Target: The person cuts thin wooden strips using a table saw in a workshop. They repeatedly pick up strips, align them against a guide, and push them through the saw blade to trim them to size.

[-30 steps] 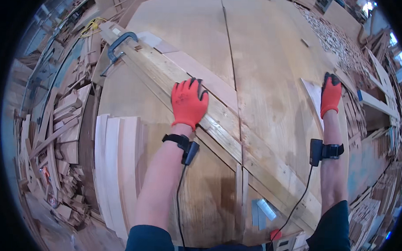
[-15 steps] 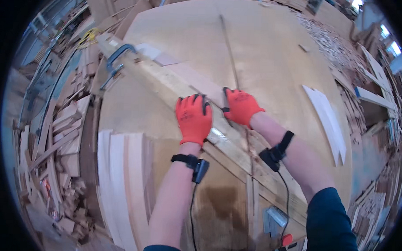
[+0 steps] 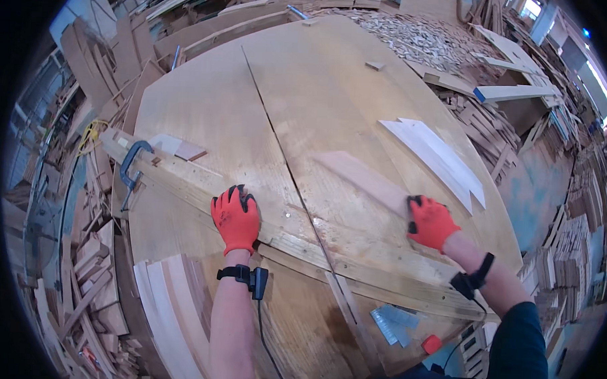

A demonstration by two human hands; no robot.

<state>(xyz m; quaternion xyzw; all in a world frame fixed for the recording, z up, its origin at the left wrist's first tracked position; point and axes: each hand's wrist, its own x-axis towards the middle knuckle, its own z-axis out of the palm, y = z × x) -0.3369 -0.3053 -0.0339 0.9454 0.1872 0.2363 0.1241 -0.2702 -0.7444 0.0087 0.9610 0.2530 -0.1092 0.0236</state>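
Black-tipped fingers point(image 3: 416, 201) of the right hand point(image 3: 433, 224), in a red work glove, are drawn in around the near end of a flat, pinkish-tan wooden board point(image 3: 361, 178). The board is blurred; it slants away to the upper left over a broad, pale wooden tabletop point(image 3: 321, 76), right of the dark, narrow seam point(image 3: 273, 129) that runs across it, and whether it touches the surface cannot be told. The left hand point(image 3: 236, 219), gloved alike, lies palm down on a long, thick, yellowish timber beam point(image 3: 394, 267) that spans the tabletop aslant; its fingers are slightly apart and bent, and whether they grip the beam's far edge cannot be told. A blue-grey metal C-shaped clamp point(image 3: 128, 165) sits on the beam near its left end. Beyond the right hand lie white, pointed, notched strips point(image 3: 438, 161), apart from the board. Long, pale wooden planks point(image 3: 169, 292) lie side by side left of the left forearm. On the near side of the beam are shiny, silvery-blue flat pieces point(image 3: 394, 323), with a small, rounded red object point(image 3: 432, 344) just beside them.
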